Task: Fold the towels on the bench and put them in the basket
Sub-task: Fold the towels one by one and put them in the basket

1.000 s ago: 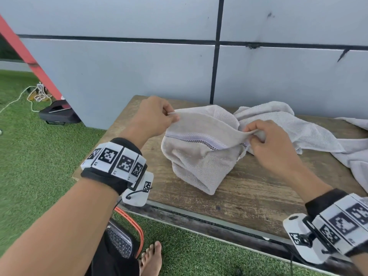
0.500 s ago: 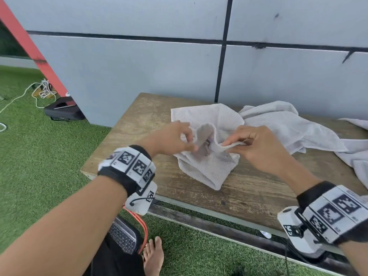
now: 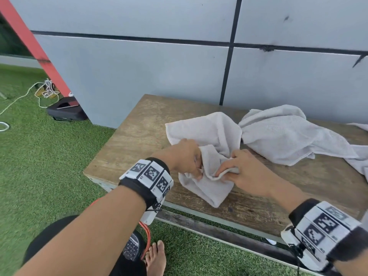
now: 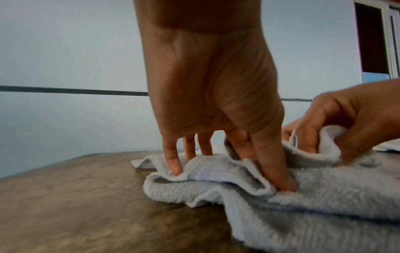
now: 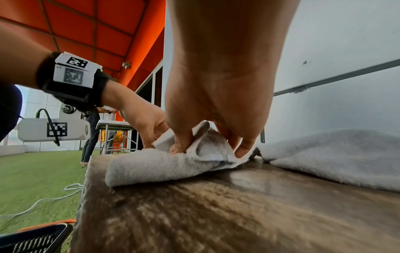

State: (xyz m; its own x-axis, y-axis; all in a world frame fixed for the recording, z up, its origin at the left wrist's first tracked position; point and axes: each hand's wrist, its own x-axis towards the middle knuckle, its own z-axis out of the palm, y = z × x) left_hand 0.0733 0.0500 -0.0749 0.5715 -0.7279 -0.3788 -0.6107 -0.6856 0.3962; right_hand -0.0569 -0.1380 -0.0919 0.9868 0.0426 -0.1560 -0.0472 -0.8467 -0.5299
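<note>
My left hand [image 3: 186,156] and right hand [image 3: 242,170] pinch the towel [image 3: 207,132] at the bench [image 3: 129,148] front edge; another towel [image 3: 282,134] crowds its right.

I count two hands [image 3: 186,158] [image 3: 242,172], three grey towels [image 3: 207,136] [image 3: 282,136] [image 3: 358,156], one tabletop [image 3: 318,186], one basket [image 3: 132,249].

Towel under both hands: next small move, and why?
Probably draw the pinched edges apart and lay them flat. The towel is bunched on the bench; the left hand and right hand pinch folds near its middle, so no clean fold can start.
</note>
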